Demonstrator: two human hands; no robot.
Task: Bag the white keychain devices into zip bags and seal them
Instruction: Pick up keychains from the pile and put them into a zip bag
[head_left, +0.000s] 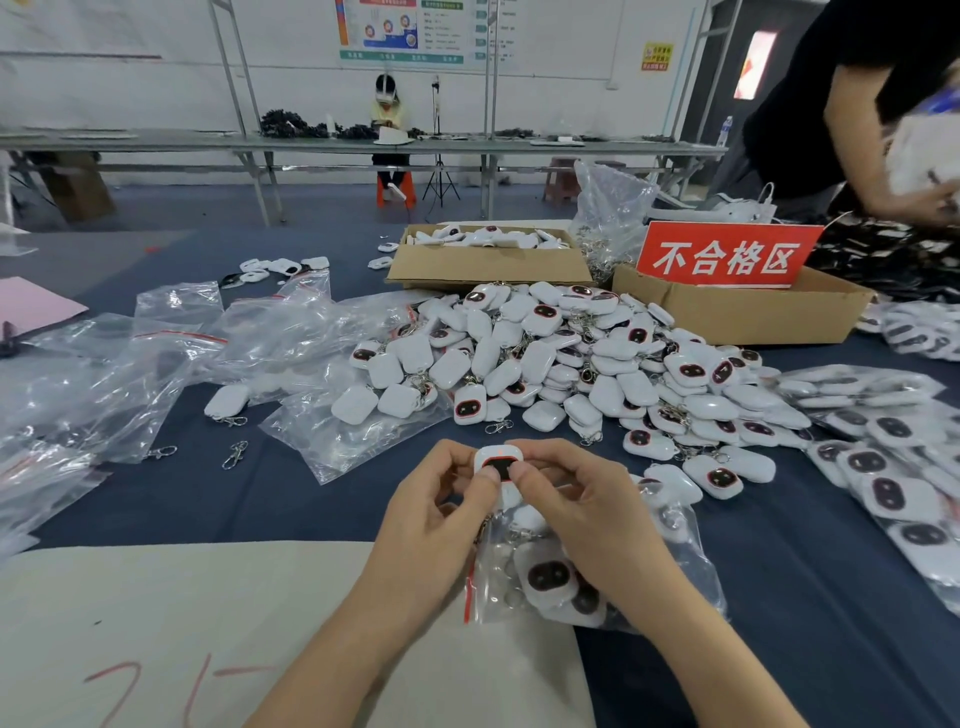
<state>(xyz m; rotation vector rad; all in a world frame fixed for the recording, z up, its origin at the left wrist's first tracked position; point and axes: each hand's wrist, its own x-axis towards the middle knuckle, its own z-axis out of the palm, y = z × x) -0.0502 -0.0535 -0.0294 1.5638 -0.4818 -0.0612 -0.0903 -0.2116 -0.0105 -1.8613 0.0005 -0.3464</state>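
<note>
While the zip bag (498, 587) waits below
The left hand (431, 514) and right hand (576, 514) pinch one white device (500, 460) with curled fingers, maybe to check it first.

wall (130, 93): white, big poster (410, 31) up top
floor (322, 202): dull blue-grey
back bench (156, 143): long, grey, metal legs
stool (396, 191): orange, right by it

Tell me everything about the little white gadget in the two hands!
The gadget is small, white and shaped like a rounded square. It looks like smooth plastic. Its front has a dark window ringed in red, facing the camera. The left hand and right hand pinch it between them, both thumbs on the dark window, hiding its lower part. It is held just above a clear bag with similar gadgets inside.
</note>
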